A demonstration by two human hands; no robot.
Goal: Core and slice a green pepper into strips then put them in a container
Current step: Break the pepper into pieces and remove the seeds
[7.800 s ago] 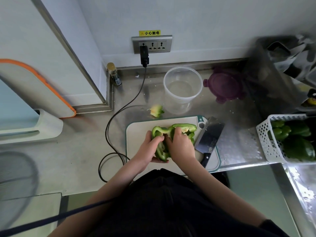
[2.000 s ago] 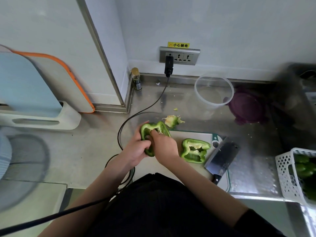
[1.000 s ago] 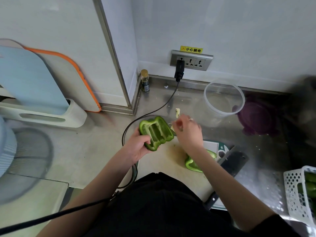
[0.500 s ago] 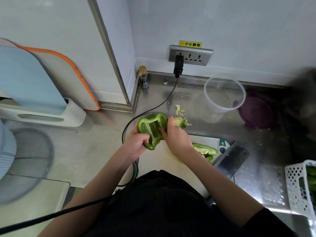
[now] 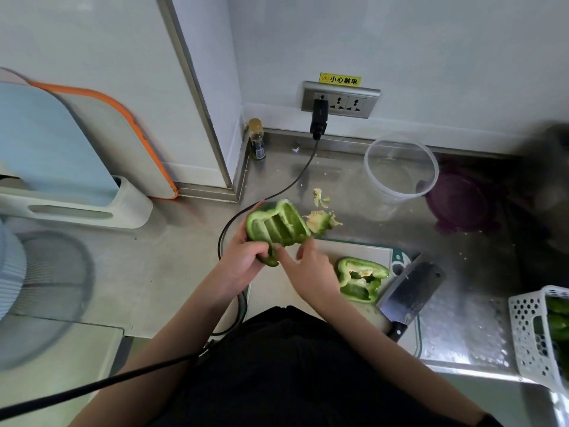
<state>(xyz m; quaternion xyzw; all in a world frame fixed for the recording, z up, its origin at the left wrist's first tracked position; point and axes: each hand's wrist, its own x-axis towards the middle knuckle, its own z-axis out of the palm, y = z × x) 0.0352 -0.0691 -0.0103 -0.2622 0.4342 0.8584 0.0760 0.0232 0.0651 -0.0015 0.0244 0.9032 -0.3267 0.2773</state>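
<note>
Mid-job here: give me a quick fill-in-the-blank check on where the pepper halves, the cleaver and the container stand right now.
1. The left hand grips one pepper half, lifted off the ____.
2. The other pepper half lies on the cutting board with its cut side facing ____.
3. The cleaver rests at the board's ____ edge, held by neither hand.
4. The clear container holds ____ pepper strips.

Missing words: board; up; right; no

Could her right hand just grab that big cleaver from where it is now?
Probably yes. The right hand is free, fingers loose, while the steel cleaver with the black handle lies on the pale cutting board just beyond the uncleaned green pepper half; nothing covers its handle.
</note>
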